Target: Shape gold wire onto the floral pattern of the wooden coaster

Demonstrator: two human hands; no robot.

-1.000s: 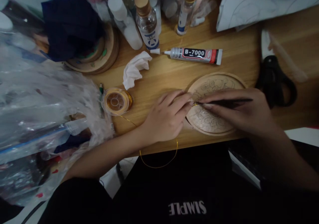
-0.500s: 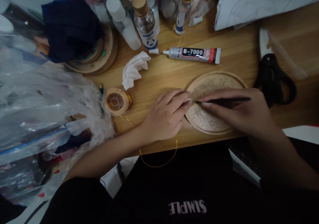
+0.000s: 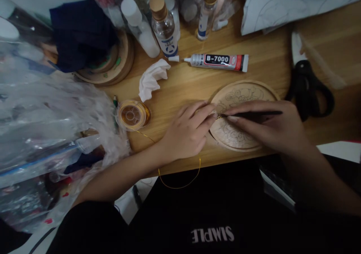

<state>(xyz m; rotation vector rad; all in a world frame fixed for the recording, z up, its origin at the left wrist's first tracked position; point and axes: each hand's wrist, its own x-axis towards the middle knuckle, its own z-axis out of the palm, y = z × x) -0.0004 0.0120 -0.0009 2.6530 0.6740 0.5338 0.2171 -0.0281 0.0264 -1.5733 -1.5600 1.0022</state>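
Note:
A round wooden plate [image 3: 239, 143] with drawn floral outlines lies near the table's front edge. My right hand [image 3: 267, 124] is closed on slim dark tweezers [image 3: 254, 113], whose tip meets a small bit of gold wire at the plate's left side. My left hand [image 3: 191, 130] has its fingertips pressed together at that same spot, on the gold wire. The wire [image 3: 180, 187] hangs in a loop below the left wrist, over the table edge. Another stretch runs from a spool [image 3: 132, 114] toward the left forearm. What lies under the fingertips is hidden.
A B-7000 glue tube [image 3: 218, 61], a crumpled tissue [image 3: 152, 79] and bottles [image 3: 166, 32] are beyond my hands. Black scissors [image 3: 307, 84] lie right of the plate. Plastic bags [image 3: 62, 122] crowd the left; papers [image 3: 282, 5] lie at the back right.
The view has shifted very slightly. Both hands hold nearly the same pose, with the tweezers still at the wire.

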